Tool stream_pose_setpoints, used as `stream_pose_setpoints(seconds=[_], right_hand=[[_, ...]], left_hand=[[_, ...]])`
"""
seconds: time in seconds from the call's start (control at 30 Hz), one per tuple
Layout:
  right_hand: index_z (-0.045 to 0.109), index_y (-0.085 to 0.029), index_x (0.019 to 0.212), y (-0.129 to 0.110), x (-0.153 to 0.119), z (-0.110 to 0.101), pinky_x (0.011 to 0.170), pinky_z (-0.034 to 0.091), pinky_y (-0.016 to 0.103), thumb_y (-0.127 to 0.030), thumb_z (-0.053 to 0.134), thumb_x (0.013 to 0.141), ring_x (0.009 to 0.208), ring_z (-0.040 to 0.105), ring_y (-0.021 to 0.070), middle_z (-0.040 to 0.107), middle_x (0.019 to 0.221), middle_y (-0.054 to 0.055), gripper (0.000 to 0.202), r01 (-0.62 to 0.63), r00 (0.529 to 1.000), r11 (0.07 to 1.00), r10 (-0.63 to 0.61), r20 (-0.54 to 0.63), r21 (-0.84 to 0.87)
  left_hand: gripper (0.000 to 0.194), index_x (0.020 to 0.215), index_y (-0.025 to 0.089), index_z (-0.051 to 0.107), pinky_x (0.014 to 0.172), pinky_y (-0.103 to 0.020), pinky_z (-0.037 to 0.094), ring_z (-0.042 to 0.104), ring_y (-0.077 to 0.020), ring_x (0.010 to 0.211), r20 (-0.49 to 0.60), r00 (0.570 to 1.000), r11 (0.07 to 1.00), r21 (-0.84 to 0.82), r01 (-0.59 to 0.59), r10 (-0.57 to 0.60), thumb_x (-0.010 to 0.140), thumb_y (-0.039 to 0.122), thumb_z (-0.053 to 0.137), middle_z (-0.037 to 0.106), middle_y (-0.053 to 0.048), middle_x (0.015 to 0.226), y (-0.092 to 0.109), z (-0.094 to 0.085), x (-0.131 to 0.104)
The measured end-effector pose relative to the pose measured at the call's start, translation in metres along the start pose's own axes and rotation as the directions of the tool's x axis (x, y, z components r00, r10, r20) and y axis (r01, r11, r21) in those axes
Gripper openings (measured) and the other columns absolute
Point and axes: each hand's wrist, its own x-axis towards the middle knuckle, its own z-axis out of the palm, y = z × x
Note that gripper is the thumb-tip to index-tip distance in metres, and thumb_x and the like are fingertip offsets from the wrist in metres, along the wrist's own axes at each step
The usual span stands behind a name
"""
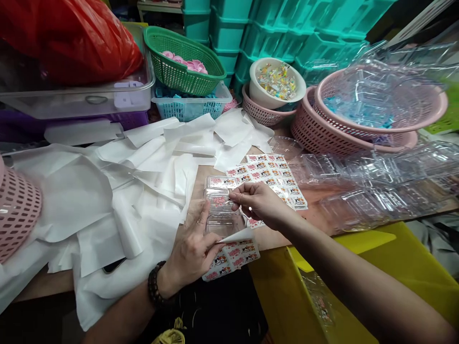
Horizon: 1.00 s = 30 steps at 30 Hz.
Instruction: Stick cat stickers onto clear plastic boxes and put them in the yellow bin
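My left hand (193, 251) pinches a sticker sheet (240, 255) between thumb and fingers, and the sheet's white edge curls up. The index finger of that hand stretches to the left side of a clear plastic case (225, 223) lying on the table. My right hand (261, 203) is closed in a pinch at the right end of a cat-print sticker (217, 201) over the case. Another such sticker (219, 182) shows on the case's far part. Just beyond my right hand lies a stack of sticker sheets (292, 184) with cats and pink lettering.
White backing papers (79, 191) cover the left side of the table. Clear plastic cases (380, 205) lie in rows at the right, near pink baskets (304, 119). A yellow box (387, 267) stands below the front edge. Behind are a green basket (179, 79) and teal bins (229, 33).
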Motion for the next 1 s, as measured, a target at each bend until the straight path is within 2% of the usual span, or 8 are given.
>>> stream_pose_setpoints(seconds=[0.23, 0.43, 0.6, 0.7, 0.77, 0.83, 0.9, 1.0], right_hand=[[0.058, -0.018, 0.067, 0.003, 0.001, 0.002, 0.033, 0.020, 0.020, -0.038, 0.080, 0.070, 0.034, 0.034, 0.0043, 0.066, 0.054, 0.000, 0.029, 0.049, 0.999, 0.997, -0.050, -0.007, -0.065], [0.057, -0.019, 0.069, 0.002, -0.001, 0.005, 0.039, 0.029, 0.022, -0.041, 0.075, 0.076, 0.038, 0.042, 0.0066, 0.065, 0.056, 0.000, 0.029, 0.122, 0.987, 0.939, -0.149, -0.062, -0.323], [0.061, -0.021, 0.074, -0.002, -0.006, 0.011, 0.050, 0.036, 0.027, -0.042, 0.069, 0.082, 0.052, 0.056, 0.0154, 0.064, 0.059, 0.001, 0.024, 0.164, 0.944, 0.640, -0.323, -0.070, -0.751], [0.066, -0.021, 0.094, 0.001, -0.012, 0.004, 0.051, 0.034, 0.028, -0.045, 0.068, 0.083, 0.055, 0.057, 0.0188, 0.063, 0.058, 0.001, 0.026, 0.146, 0.886, 0.456, -0.455, -0.089, -0.878], [0.065, -0.020, 0.108, 0.008, -0.019, -0.008, 0.051, 0.035, 0.028, -0.047, 0.068, 0.083, 0.055, 0.056, 0.0184, 0.061, 0.058, 0.000, 0.037, 0.143, 0.869, 0.486, -0.479, -0.126, -0.862], [0.065, -0.018, 0.106, 0.018, -0.027, -0.021, 0.051, 0.036, 0.027, -0.053, 0.066, 0.083, 0.054, 0.055, 0.0164, 0.061, 0.057, -0.001, 0.042, 0.154, 0.908, 0.616, -0.397, -0.135, -0.773], [0.068, -0.017, 0.093, 0.031, -0.034, -0.029, 0.051, 0.038, 0.026, -0.057, 0.065, 0.081, 0.055, 0.053, 0.0138, 0.062, 0.061, 0.000, 0.042, 0.170, 0.967, 0.766, -0.250, -0.044, -0.620], [0.068, -0.015, 0.083, 0.052, -0.036, -0.026, 0.047, 0.034, 0.024, -0.057, 0.070, 0.074, 0.052, 0.048, 0.0099, 0.061, 0.064, -0.001, 0.043, 0.120, 0.992, 0.931, -0.100, 0.076, -0.346]], left_hand=[[0.003, 0.087, 0.019, 0.068, 0.099, -0.050, 0.052, 0.039, -0.0369, 0.143, -0.007, 1.000, 1.000, 0.009, -0.003, 0.003, 0.088, 0.020, 0.065, 0.005, -0.011, 0.167, 0.000, 0.001, 0.000], [0.010, 0.087, 0.020, 0.068, 0.109, -0.052, 0.045, 0.035, -0.0331, 0.146, 0.001, 1.000, 0.998, 0.055, -0.001, 0.001, 0.091, 0.018, 0.059, 0.034, -0.010, 0.160, 0.003, -0.001, 0.005], [0.011, 0.089, 0.020, 0.068, 0.106, -0.050, 0.049, 0.039, -0.0316, 0.144, -0.011, 1.000, 0.997, 0.077, 0.021, -0.020, 0.090, 0.014, 0.058, 0.042, -0.011, 0.156, 0.003, -0.001, 0.007], [0.011, 0.087, 0.019, 0.067, 0.107, -0.050, 0.049, 0.038, -0.0317, 0.144, -0.019, 0.999, 0.998, 0.062, 0.031, -0.030, 0.089, 0.012, 0.058, 0.040, -0.012, 0.156, 0.002, 0.000, 0.007], [0.012, 0.084, 0.019, 0.065, 0.108, -0.051, 0.048, 0.038, -0.0322, 0.144, -0.016, 0.999, 0.998, 0.044, 0.041, -0.040, 0.089, 0.011, 0.057, 0.039, -0.013, 0.157, 0.001, -0.001, 0.006], [0.014, 0.081, 0.018, 0.064, 0.109, -0.052, 0.047, 0.037, -0.0326, 0.145, -0.005, 0.999, 0.999, 0.014, 0.050, -0.050, 0.091, 0.012, 0.056, 0.037, -0.014, 0.158, 0.002, -0.002, 0.005], [0.014, 0.081, 0.018, 0.065, 0.111, -0.051, 0.045, 0.037, -0.0321, 0.145, 0.014, 0.998, 0.998, -0.028, 0.059, -0.059, 0.092, 0.014, 0.056, 0.037, -0.014, 0.158, 0.002, -0.006, 0.005], [0.011, 0.088, 0.018, 0.068, 0.113, -0.050, 0.044, 0.035, -0.0320, 0.146, 0.057, 0.996, 0.992, -0.101, 0.075, -0.070, 0.091, 0.016, 0.057, 0.031, -0.012, 0.161, 0.002, -0.012, 0.005]])
